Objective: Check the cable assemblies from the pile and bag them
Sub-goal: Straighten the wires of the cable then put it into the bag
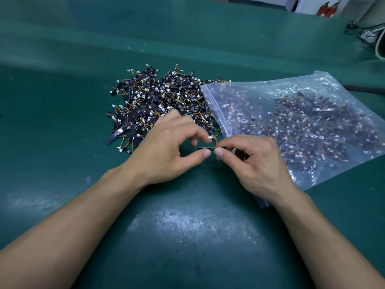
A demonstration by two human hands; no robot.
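A heap of small cable assemblies (158, 99), black strips with orange-yellow wires and white connectors, lies on the green mat (187, 226). To its right lies a clear zip bag (302, 113) holding many more of them. In front of the pile, my left hand (168, 151) and my right hand (254, 161) hold one cable assembly (212, 142) between them. The left fingers pinch its white connector end. The right thumb and forefinger pinch its black strip. Most of the strip is hidden by the fingers.
The bag's open mouth (214, 109) faces the pile, and the right wrist rests over the bag's near corner. Black cables and a white cylinder (373, 38) sit at the far right edge. Red objects (327, 9) stand beyond the bench.
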